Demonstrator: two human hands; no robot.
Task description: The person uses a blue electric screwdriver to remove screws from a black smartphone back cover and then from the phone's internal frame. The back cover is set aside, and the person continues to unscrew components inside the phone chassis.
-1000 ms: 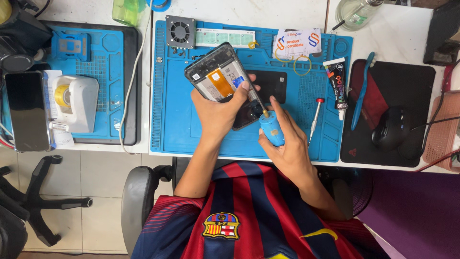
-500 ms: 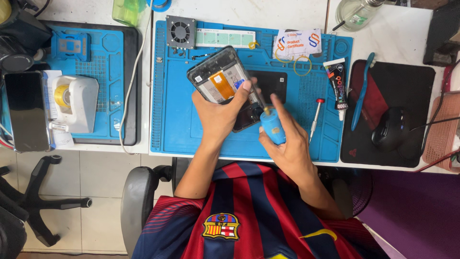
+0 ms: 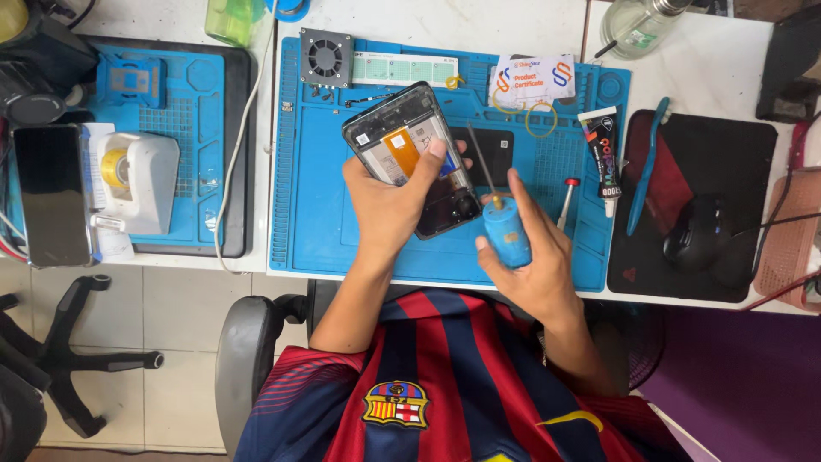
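My left hand point(image 3: 389, 201) grips an opened phone point(image 3: 409, 147) with its back cover off, showing an orange patch and inner boards, tilted above the blue work mat point(image 3: 308, 214). My thumb lies across the phone's middle. My right hand point(image 3: 530, 252) holds a blue-handled screwdriver point(image 3: 503, 224). Its thin shaft points up and away, its tip just right of the phone and apart from it.
On the mat lie a small fan point(image 3: 326, 58), a red-topped screwdriver point(image 3: 566, 201), a glue tube point(image 3: 599, 150), rubber bands point(image 3: 540, 120) and a card point(image 3: 534, 79). A mouse point(image 3: 697, 231) and blue tool point(image 3: 643, 167) sit on a black pad right. A dark phone point(image 3: 50, 192) and tape dispenser point(image 3: 137, 175) lie left.
The screwdriver tip has lifted off the phone and swung right. My left hand has tilted the phone slightly; my right hand shifted a little right.
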